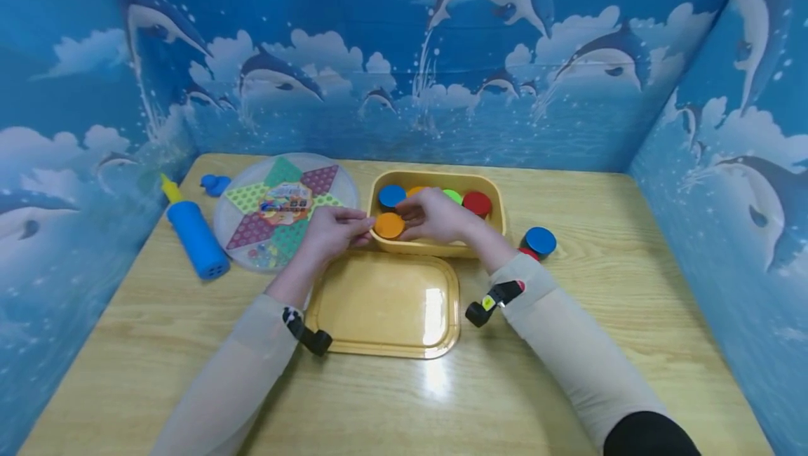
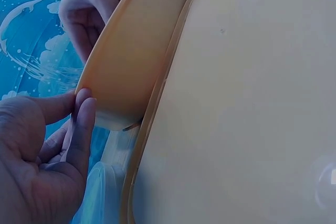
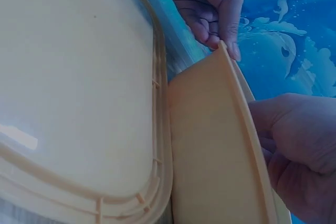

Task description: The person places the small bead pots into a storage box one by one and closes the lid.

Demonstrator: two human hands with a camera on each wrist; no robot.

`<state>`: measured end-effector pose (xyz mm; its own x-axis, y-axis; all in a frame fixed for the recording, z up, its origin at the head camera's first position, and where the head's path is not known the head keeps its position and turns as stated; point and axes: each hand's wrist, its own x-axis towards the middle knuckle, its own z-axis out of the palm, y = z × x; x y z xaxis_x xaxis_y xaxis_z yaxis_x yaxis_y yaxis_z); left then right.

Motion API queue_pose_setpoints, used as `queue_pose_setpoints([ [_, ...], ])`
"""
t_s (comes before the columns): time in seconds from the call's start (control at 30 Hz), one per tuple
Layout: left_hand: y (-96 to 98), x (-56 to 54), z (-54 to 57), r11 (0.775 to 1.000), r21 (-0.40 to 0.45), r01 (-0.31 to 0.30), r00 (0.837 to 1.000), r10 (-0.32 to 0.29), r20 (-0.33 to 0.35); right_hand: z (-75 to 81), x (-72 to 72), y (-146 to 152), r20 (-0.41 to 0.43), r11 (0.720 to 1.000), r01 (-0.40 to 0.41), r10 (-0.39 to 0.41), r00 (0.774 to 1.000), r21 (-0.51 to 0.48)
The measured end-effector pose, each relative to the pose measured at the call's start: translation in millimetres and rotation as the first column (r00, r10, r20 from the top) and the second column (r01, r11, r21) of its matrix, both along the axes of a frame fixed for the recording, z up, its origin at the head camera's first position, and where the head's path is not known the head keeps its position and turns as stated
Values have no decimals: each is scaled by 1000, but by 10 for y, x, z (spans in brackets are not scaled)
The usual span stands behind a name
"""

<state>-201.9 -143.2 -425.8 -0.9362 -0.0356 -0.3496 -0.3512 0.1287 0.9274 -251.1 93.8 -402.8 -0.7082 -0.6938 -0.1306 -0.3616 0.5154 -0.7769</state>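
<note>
My left hand (image 1: 333,233) pinches the rim of a yellow plastic box (image 1: 435,248) at its front left corner, thumb on one side and fingertips on the other in the left wrist view. Inside the box, my right hand (image 1: 437,216) has thumb and fingers round a small orange-topped tub (image 1: 389,226) by that same corner. Behind it sit a blue tub (image 1: 392,196) and another orange one (image 1: 415,191), partly covered by the right hand. A green tub (image 1: 452,196) and a red tub (image 1: 477,203) are farther right. In the right wrist view the box wall hides the right fingertips.
A yellow lid (image 1: 385,305) lies in front of the box. Left of it are a round star-patterned game board (image 1: 287,207), a blue cylinder with a yellow tip (image 1: 198,238) and a small blue toy (image 1: 215,184). Blue (image 1: 540,240) and red (image 1: 527,254) tubs stand right of the box.
</note>
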Motion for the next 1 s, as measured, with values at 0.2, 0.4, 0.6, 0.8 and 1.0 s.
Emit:
queue_pose_setpoints([
  [0.2,-10,1,-12,1000,-15,-1,1000,1,2,89,85,198,-43,999,34,-36,998,-34],
  [0.4,-21,-7,-21,1000,7,-3,1000,3,16,253,226,416,-20,994,73,-75,997,-87],
  [0.6,-32,-19,-36,1000,5,-8,1000,8,9,392,390,670,-10,983,141,-143,990,-119],
  [0.8,-25,-18,-20,1000,8,-14,1000,14,23,437,523,968,-69,977,178,-187,980,-114],
  [1.0,-8,-16,-18,1000,13,-5,1000,4,24,392,719,1291,-123,968,231,-242,962,-101],
])
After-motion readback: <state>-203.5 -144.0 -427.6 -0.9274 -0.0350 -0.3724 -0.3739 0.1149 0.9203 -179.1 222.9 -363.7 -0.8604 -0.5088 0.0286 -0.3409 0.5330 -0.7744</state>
